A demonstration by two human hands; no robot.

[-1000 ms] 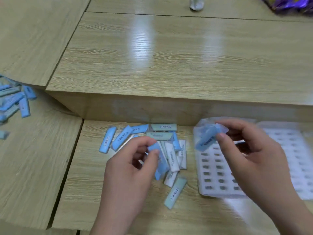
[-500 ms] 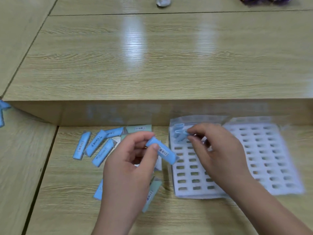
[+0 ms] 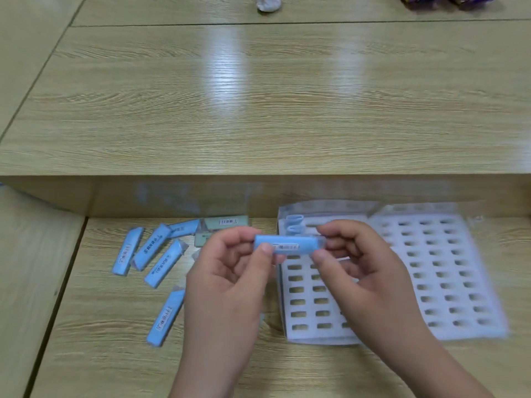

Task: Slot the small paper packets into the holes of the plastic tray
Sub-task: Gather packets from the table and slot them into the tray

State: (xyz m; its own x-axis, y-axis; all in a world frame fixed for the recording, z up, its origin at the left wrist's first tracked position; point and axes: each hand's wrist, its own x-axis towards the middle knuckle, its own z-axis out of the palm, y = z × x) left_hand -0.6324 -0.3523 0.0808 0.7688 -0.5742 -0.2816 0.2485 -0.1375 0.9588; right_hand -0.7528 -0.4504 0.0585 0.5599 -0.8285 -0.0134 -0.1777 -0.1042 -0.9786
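The right hand [image 3: 365, 271] has come back from the tray [image 3: 431, 334]. Both grips now pinch the blue packet [image 3: 287, 244] that the left hand [image 3: 230, 271] brought, probably a handover before slotting.

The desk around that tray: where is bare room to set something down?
Free: the raised shelf behind the tray; the near desk left of the left hand. Crowded: loose packets left of the tray; right hand and left hand hold a packet over its edge.
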